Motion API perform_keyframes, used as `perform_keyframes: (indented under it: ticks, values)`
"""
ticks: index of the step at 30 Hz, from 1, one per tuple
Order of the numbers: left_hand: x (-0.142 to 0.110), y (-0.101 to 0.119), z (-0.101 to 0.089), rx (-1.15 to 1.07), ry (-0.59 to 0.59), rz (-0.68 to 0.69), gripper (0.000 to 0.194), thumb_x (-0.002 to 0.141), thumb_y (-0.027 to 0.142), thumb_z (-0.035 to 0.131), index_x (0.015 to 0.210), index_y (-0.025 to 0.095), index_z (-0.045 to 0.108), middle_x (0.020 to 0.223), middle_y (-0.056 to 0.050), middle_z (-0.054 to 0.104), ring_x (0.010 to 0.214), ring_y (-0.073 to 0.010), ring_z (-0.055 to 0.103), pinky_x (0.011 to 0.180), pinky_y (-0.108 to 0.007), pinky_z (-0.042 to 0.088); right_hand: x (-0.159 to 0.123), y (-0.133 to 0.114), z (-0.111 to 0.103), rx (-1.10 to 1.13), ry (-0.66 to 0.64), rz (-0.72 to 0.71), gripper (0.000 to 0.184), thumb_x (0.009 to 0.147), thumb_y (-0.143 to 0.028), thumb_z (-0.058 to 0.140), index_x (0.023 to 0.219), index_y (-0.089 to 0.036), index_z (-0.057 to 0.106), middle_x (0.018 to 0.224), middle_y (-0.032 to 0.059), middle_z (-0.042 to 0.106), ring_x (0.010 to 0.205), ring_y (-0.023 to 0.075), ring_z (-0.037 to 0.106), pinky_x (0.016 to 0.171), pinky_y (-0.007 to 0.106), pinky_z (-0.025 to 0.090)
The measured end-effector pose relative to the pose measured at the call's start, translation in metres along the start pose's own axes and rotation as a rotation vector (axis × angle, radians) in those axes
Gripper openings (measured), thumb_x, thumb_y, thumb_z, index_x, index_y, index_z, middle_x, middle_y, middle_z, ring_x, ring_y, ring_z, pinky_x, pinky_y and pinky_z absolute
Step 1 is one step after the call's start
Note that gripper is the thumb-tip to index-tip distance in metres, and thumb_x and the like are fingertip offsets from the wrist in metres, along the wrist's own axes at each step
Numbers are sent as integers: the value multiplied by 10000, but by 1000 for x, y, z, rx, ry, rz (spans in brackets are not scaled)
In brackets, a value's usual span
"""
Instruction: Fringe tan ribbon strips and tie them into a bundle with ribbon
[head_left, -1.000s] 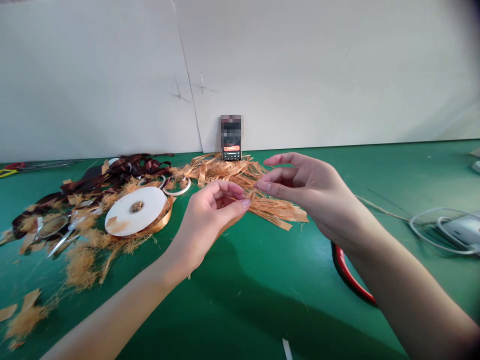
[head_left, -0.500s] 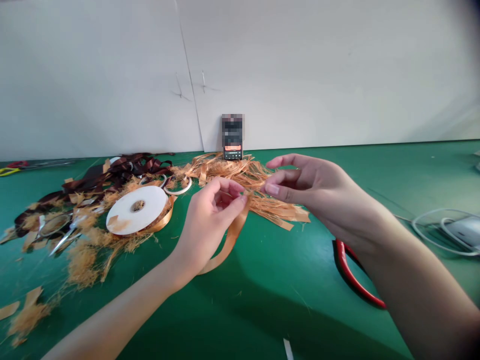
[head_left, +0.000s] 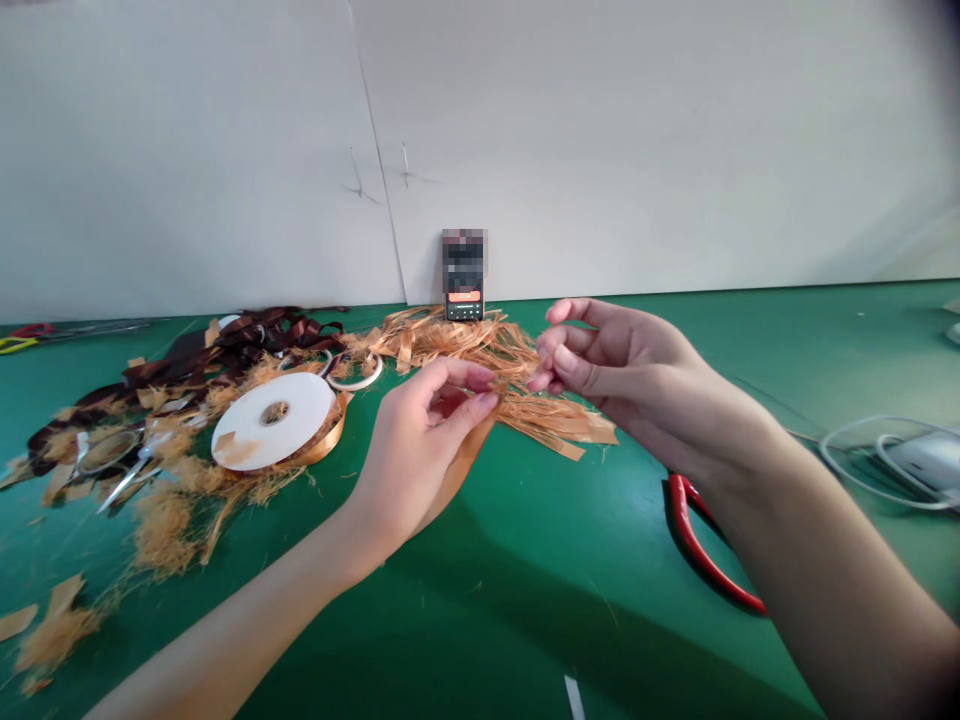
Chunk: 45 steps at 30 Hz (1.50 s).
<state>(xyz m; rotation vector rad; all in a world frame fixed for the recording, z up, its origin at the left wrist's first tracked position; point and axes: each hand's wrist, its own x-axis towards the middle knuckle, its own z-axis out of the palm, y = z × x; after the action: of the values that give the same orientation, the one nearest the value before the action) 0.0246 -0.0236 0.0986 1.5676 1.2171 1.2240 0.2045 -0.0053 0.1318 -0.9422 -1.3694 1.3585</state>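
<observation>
My left hand (head_left: pixel 405 450) pinches the end of a tan satin ribbon (head_left: pixel 459 468) between thumb and fingers. The rest of the ribbon hangs behind the hand and is partly hidden by it. Just to the right, my right hand (head_left: pixel 637 375) has its thumb and fingers pressed together near the ribbon's end. Whatever lies in that pinch is too fine to make out. Beyond both hands is a pile of frayed tan ribbon strips (head_left: pixel 551 420). A white spool (head_left: pixel 281 430) wound with tan ribbon lies left of my left hand.
Brown ribbon (head_left: pixel 187 360), tan fluff (head_left: pixel 169 525) and scissors (head_left: pixel 127 480) clutter the left side. A phone (head_left: pixel 465 280) leans on the white wall. A red-handled tool (head_left: pixel 705 560) lies under my right forearm. A white charger with cable (head_left: pixel 926 465) sits at the far right.
My right hand's fingers have curled in more and its thumb has risen slightly. The ribbon's loop below my left hand has drawn in closer behind that hand.
</observation>
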Motion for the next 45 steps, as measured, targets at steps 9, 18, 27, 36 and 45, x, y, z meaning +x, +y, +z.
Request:
perform_keyframes:
  ticks: [9,18,27,36,45]
  values:
    - [-2,0,0,189,5,177,55,810,214,652,854,206,685,854,-20,738,783,-153,670,724,-245,508,3,0,-2,-13,71,2,290,646,-194,734,832,-222,513,667,-38,597,612,129,600,676,316,476]
    - [-5,-1,1,390,73,406,102,827,178,620,832,231,707,829,-16,746,715,-153,665,719,-267,507,5,2,-3,13,120,-2,279,590,-119,702,660,-242,462,576,-72,540,520,106,530,620,304,463]
    - [-4,-2,0,348,188,347,94,825,213,618,880,226,694,823,-15,732,723,-155,667,707,-269,516,0,4,13,-422,182,-15,283,617,-344,789,735,-213,567,795,18,625,696,151,584,587,277,461]
    - [-6,-5,3,380,266,386,97,824,207,616,890,233,682,876,-13,728,723,-154,670,741,-282,528,-9,13,25,-539,51,-20,160,729,-328,680,798,-196,737,729,37,706,620,163,603,550,292,468]
    - [-6,-8,3,320,281,382,79,826,197,620,885,227,662,884,-4,720,808,-148,668,801,-280,521,-6,16,30,-549,112,-39,150,758,-265,625,741,-171,741,708,43,710,650,194,624,554,310,452]
